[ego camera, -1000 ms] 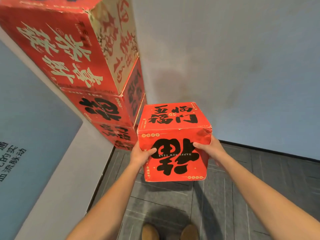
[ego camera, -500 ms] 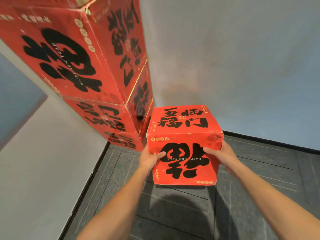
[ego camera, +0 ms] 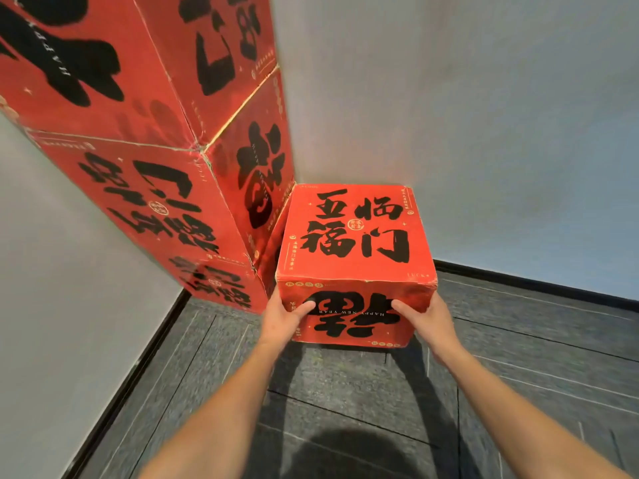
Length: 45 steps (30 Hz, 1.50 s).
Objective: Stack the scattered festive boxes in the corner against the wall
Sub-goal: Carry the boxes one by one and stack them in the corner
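A red festive box (ego camera: 356, 236) with black characters sits low at the floor, close to the back wall and beside a tall stack of red boxes (ego camera: 173, 174) in the corner. My left hand (ego camera: 285, 318) grips its near left edge, thumb on the front face. My right hand (ego camera: 427, 321) grips its near right edge the same way. Whether the box's base touches the floor I cannot tell. The stack's top runs out of the frame.
A grey back wall (ego camera: 484, 133) and a left wall (ego camera: 69, 323) meet at the corner behind the stack. Dark grey carpet tiles (ego camera: 345, 392) cover the floor, edged by a black skirting (ego camera: 536, 281).
The box has come down and forward toward the back wall, next to the stack's lowest boxes. My view has dropped and moved closer to the corner.
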Motion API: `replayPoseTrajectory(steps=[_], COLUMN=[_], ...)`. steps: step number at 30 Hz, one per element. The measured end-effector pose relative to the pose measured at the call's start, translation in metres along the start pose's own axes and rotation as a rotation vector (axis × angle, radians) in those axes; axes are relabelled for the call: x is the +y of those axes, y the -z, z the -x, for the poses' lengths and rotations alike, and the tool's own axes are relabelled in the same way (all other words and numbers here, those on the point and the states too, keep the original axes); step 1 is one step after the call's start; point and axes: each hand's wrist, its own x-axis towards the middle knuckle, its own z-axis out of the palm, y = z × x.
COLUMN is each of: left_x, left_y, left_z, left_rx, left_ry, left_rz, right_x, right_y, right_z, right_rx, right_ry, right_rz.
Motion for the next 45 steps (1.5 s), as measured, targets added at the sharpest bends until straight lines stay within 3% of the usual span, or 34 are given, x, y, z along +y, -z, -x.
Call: replayPoseTrajectory(steps=[18, 25, 29, 34, 45], left_x=[-0.054, -0.043, -0.023, 0.008, 0.013], left_y=[-0.006, -0.001, 0.005, 0.008, 0.011], left_z=[-0.025, -0.003, 0.024, 0.033, -0.015], left_rx=[-0.043, -0.073, -0.11, -0.039, 0.104], left_ry=[0.02, 0.124, 0.182, 0.317, 0.357], left_rz=[-0.03, -0.006, 0.129, 0.415, 0.515], right_x=[0.053, 0.041, 0.019, -0.021, -0.028], right_y=[-0.04, -0.024, -0.003, 0.013, -0.018], right_z=[-0.01, 0.007, 0.027, 0.027, 0.006], right_rx=[0.022, -0.164, -0.274, -0.195, -0.233], right_ry=[-0.039, -0.073, -0.117, -0.211, -0.083], right_rz=[0.073, 0.019, -0.023, -0.038, 0.11])
